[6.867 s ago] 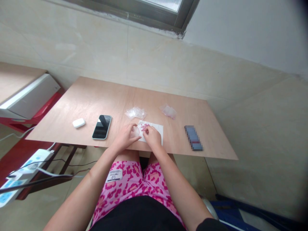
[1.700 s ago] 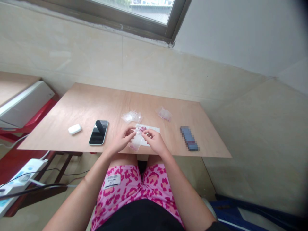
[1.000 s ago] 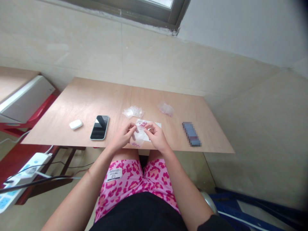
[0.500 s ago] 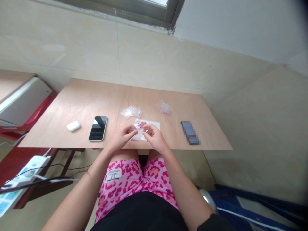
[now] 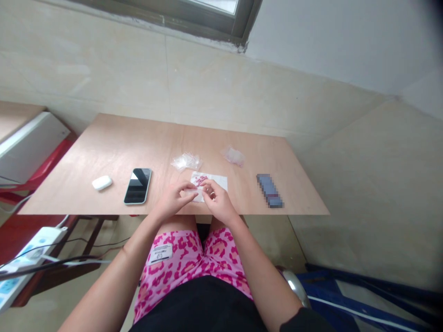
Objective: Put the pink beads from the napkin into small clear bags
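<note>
Clear bag (image 5: 198, 195) between both hands

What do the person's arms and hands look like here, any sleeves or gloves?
Both arms are bare from the frame's edge to the wrist, with no sleeves showing. The left hand and right hand wear no gloves; no rings, watch or bracelets are visible at this size.

Plywood table (image 5: 121, 143); on it: earbud case (image 5: 101, 182), phone (image 5: 137, 185), clear bags (image 5: 186, 161), white paper (image 5: 216, 180), blurred dark item (image 5: 269, 190)
</note>
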Demonstrator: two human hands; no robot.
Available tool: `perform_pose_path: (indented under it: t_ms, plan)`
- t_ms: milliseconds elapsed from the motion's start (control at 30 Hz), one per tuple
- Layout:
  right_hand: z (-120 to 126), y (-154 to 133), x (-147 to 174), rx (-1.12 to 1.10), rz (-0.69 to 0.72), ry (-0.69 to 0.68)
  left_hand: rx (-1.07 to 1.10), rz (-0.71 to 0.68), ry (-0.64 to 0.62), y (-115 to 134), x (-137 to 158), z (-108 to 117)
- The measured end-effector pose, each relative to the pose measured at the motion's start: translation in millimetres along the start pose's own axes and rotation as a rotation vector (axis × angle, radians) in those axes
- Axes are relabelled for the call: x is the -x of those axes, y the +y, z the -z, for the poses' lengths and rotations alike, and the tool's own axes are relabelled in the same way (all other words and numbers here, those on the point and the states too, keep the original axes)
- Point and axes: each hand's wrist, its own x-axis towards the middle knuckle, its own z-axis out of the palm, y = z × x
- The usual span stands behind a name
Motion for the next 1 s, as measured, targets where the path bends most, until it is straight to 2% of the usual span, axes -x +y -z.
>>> perform_pose_path:
  t_ms: [133,300,500,1000]
  plan:
    - [-0.4,-2.5,3.9,0.102,0.048,-0.043,-0.014,-0.035,-0.053,2.0,1.1,-1.8]
    - [-1.8,-5.4,5.4,0.163,0.054,-0.034,-0.027,-0.023,-0.058,5.9,2.4,-4.0]
    - [-2.1,-8.8,5.4,0.15,0.033,-0.012,-0.029,-0.048,-0.035,7.1,1.9,-5.3]
    - [-1.0,-2.9,6.1,0.179,0.099,0.005,-0.031,-0.079,-0.049,8.1,4.0,-4.1]
